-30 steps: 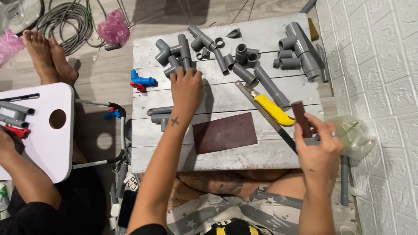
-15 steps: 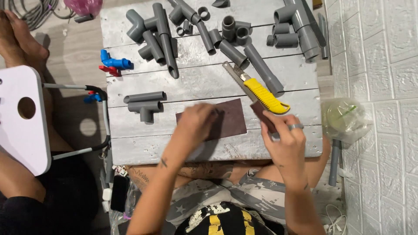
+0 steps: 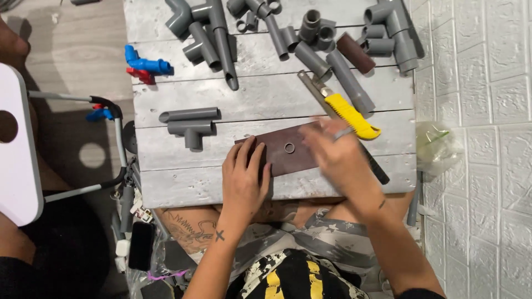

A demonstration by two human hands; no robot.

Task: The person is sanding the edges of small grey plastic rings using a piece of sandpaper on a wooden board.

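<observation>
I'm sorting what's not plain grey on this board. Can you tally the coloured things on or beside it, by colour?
Brown: 2, the sandpaper sheet under the left hand and right hand, and a sandpaper roll
Yellow: 1, the utility knife
Blue: 1, a pipe fitting
Red: 1, a fitting beside the blue one
Total: 5

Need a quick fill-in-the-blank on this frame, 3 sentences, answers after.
1. The left hand rests flat on the ____ sandpaper sheet.
2. A small grey ____ lies on that sheet.
3. The utility knife beside the right hand has a ____ handle.

Missing words: brown; ring; yellow
</observation>
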